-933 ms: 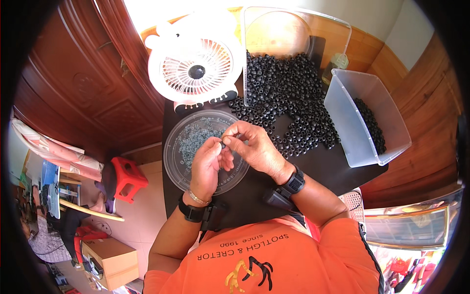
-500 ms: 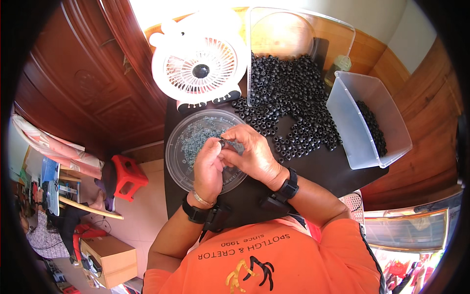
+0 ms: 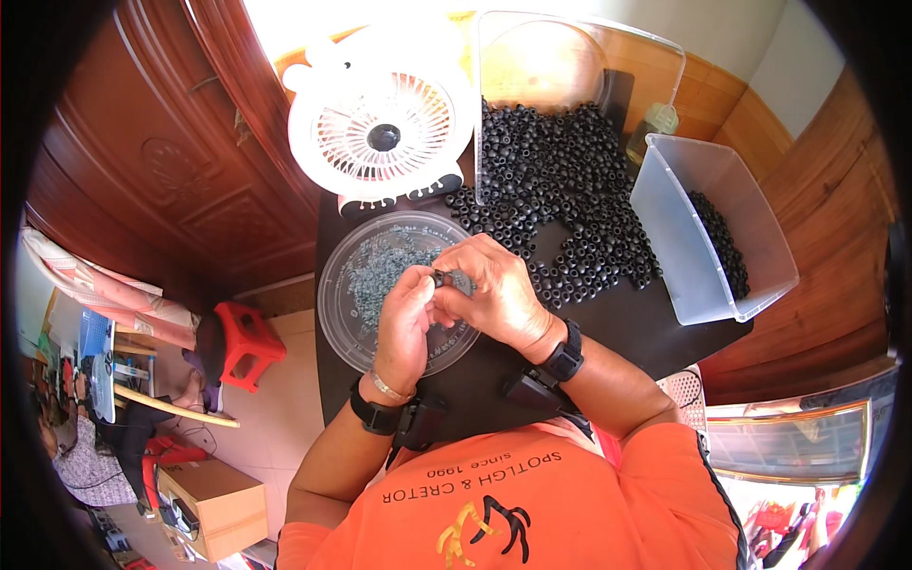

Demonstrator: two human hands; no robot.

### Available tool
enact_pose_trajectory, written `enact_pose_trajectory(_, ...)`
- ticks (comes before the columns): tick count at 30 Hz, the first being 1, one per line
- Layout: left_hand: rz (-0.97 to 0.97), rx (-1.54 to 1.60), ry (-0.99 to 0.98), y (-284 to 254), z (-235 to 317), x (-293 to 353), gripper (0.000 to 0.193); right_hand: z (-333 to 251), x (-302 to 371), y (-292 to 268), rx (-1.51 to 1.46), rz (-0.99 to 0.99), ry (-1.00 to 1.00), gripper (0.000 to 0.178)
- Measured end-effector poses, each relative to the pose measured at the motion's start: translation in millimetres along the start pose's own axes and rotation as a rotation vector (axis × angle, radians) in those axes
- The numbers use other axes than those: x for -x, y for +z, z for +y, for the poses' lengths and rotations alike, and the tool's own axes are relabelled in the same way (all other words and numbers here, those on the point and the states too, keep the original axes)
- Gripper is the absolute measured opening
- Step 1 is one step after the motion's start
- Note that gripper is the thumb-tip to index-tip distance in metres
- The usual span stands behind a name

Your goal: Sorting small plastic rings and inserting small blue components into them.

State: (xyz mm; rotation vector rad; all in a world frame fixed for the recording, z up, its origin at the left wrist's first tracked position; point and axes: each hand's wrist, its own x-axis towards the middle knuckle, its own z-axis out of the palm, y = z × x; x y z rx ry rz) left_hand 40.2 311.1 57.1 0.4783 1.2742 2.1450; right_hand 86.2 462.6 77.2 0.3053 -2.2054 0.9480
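Over a round clear plastic lid or shallow dish point(image 3: 332, 328), my left hand point(image 3: 405, 318) and my right hand point(image 3: 502, 296) meet at the fingertips. A small black ring-shaped piece point(image 3: 439, 277) is pinched between them, its hole partly showing. The left thumb and fingers press on its left side; the right thumb and forefinger are curled at its right. Many tiny blue-grey pieces point(image 3: 375, 275) lie in the dish beneath. Some blue-grey shows in the gap of my right hand, but whether it is held or lies behind cannot be told.
Many black ring pieces point(image 3: 560, 152) spill from a clear bin point(image 3: 478, 157) lying on its side on the dark table point(image 3: 636, 328). Another clear bin point(image 3: 665, 218) holds more at the right. A white animal-shaped fan point(image 3: 380, 138) stands behind the dish. A red stool point(image 3: 249, 344) is left.
The black piece shows more plainly between my fingertips, and my right fingers have shifted slightly around it. The whole view has moved a little.
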Motion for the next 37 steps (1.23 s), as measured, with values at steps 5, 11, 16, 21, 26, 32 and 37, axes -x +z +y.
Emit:
enact_pose_trajectory(5, -0.025, -0.12, -0.024, -6, 5, -5, 0.021, 4, -5, -8, 0.018, -0.078, -0.059, 0.029)
enact_pose_trajectory(11, -0.002, -0.119, -0.005, -6, 7, -3, 0.021, 4, -8, -12, -0.098, -0.147, -0.003, 0.025)
enact_pose_trajectory(16, -0.018, -0.096, -0.01, -6, 6, -2, 0.023, 10, -1, -7, -0.967, -0.281, 0.506, 0.012)
enact_pose_trajectory(21, -0.027, -0.059, -0.023, -4, 6, 0, 0.024, 15, -1, -6, -1.087, -0.28, 0.586, 0.016)
enact_pose_trajectory(26, -0.02, -0.013, -0.034, -2, 5, 0, 0.023, 9, 1, 1, -1.036, -0.209, 0.646, 0.016)
enact_pose_trajectory(32, 0.003, 0.025, -0.022, -4, 1, -1, 0.023, 7, 7, 9, -0.88, -0.135, 0.546, 0.009)
enact_pose_trajectory(37, 0.001, -0.035, -0.019, 1, -2, -4, 0.023, 9, 10, 7, -0.639, -0.092, 0.437, 0.004)
